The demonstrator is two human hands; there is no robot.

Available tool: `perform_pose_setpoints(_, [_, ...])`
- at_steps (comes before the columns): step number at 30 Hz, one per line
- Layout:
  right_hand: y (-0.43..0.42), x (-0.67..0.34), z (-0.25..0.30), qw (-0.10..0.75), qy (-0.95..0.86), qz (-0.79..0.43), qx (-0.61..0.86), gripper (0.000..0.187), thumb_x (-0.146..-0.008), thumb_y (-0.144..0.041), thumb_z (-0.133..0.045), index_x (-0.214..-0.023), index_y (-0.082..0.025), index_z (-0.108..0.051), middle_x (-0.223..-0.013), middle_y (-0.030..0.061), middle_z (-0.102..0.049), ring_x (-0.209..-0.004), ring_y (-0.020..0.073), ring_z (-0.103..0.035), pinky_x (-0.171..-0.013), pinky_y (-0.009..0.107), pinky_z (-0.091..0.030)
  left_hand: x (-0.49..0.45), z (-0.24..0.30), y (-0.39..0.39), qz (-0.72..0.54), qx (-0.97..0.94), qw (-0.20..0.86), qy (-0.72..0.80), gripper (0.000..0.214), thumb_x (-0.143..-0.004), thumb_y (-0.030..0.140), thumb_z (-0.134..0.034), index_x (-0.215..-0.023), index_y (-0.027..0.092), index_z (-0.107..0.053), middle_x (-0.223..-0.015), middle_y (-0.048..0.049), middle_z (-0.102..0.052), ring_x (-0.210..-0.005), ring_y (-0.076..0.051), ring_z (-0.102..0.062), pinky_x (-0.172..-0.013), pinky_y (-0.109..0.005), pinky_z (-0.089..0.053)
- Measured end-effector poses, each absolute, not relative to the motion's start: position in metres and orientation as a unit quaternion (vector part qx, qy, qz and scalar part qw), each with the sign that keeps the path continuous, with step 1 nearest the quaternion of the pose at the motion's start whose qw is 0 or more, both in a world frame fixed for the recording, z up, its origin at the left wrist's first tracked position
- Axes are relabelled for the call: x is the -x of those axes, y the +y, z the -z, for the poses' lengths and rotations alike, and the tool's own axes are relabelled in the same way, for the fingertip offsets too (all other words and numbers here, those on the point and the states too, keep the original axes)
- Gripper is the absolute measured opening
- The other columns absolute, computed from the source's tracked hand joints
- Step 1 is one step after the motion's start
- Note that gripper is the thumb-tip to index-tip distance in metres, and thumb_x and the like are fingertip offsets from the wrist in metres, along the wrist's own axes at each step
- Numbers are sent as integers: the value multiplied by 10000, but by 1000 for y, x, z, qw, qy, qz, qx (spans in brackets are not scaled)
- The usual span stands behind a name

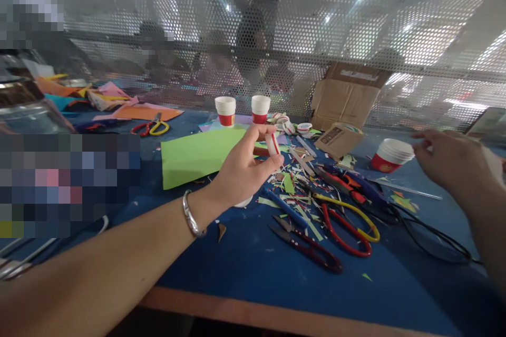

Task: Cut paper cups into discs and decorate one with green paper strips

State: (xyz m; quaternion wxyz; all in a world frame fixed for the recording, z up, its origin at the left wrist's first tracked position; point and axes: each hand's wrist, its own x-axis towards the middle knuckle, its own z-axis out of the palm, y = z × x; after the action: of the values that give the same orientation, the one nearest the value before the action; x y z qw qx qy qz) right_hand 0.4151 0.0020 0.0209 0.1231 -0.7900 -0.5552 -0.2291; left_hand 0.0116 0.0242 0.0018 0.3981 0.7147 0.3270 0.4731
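Note:
My left hand [249,163], with a silver bangle at its wrist, pinches a short white paper-cup base [272,144] with a red stripe between thumb and fingers. It is held above the table, in front of a green paper sheet [197,158]. At the right, my right hand [446,158] hovers beside a tilted stack of white and red paper cups [389,155]. Its fingers are loosely bent, and nothing shows in them. Below my left hand lie dark-handled snips [306,245] and red-and-yellow handled scissors [348,224] among paper scraps [290,184].
Two more cup stacks [225,111] [261,109] stand at the back. A glue gun [363,187] with a black cable lies right of centre. An open cardboard box [343,95] leans against the perforated metal screen [292,26]. Coloured paper [146,111] and scissors [150,126] lie at back left.

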Motion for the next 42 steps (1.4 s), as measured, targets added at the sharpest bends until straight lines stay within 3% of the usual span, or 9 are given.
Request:
perform_pose_setpoints(2, [-5, -395, -24, 148, -549, 227, 790, 456, -940, -430, -379, -1114, -161, -704, -1113, 220, -716, -961, 352, -654, -689, 414, -398, -13, -1, 25, -471, -699, 427, 328, 489, -841, 226, -698, -1295, 206, -518, -1240, -79, -608, -977, -194, -634, -786, -339, -581])
perform_pose_setpoints(6, [-27, -345, -28, 157, -634, 114, 749, 310, -883, -495, -562, -985, -248, -720, -789, 21, -738, -687, 181, -649, -646, 296, -433, -15, -1, 24, -464, -668, 474, 336, 554, -777, 151, -727, -1299, 179, -545, -1172, -64, -636, -1000, -188, -613, -865, -349, -543])
perform_pose_setpoints(8, [-38, -323, -26, 121, -721, -21, 682, 372, -909, -563, -536, -884, -237, -713, -702, 10, -703, -593, 155, -599, -592, 288, -419, -15, -1, 24, -462, -660, 485, 339, 577, -745, 127, -742, -1290, 171, -559, -1162, -64, -641, -1017, -192, -611, -883, -352, -534])
perform_pose_setpoints(11, [-48, -302, -17, 21, -790, -176, 587, 334, -934, -502, -546, -841, -217, -694, -694, 32, -698, -594, 167, -600, -576, 302, -404, -15, -2, 25, -460, -659, 489, 339, 586, -719, 114, -751, -1275, 166, -572, -1175, -70, -632, -1033, -202, -612, -862, -349, -543])
perform_pose_setpoints(14, [-48, -296, -6, -22, -789, -175, 589, 258, -908, -457, -585, -842, -222, -668, -700, 27, -696, -594, 174, -598, -556, 299, -384, -15, -1, 25, -463, -658, 489, 338, 575, -708, 111, -759, -1250, 177, -575, -1146, -59, -630, -1017, -197, -615, -852, -343, -541])
perform_pose_setpoints(26, [-48, -282, -2, -21, -746, -135, 651, 69, -736, -258, -602, -793, -230, -575, -679, -14, -667, -599, 164, -572, -554, 293, -348, -17, -4, 21, -461, -607, 578, 292, 590, -659, 75, -814, -1166, 200, -541, -1139, -38, -580, -976, -166, -597, -813, -310, -545])
perform_pose_setpoints(32, [-52, -282, 4, 35, -751, -177, 635, 288, -749, -226, -598, -1026, -228, -521, -665, -59, -629, -579, 140, -577, -537, 267, -355, -17, -4, 19, -472, -585, 596, 281, 565, -643, 79, -843, -1092, 197, -522, -1105, -28, -587, -924, -148, -600, -766, -288, -548])
perform_pose_setpoints(37, [-51, -287, 4, 125, -736, -275, 606, 358, -741, -165, -608, -1076, -230, -496, -655, -85, -536, -545, 104, -509, -498, 229, -353, -17, -3, 18, -489, -579, 589, 282, 562, -644, 85, -848, -1080, 194, -511, -1060, -15, -609, -895, -139, -622, -768, -295, -558])
perform_pose_setpoints(42, [-51, -287, -6, 270, -689, -380, 555, 501, -768, -252, -702, -1229, -210, -512, -766, -14, -643, -637, 166, -624, -550, 275, -492, -16, -3, 18, -489, -637, 519, 293, 595, -645, 143, -873, -1085, 206, -477, -1039, -30, -657, -891, -168, -665, -814, -350, -563])
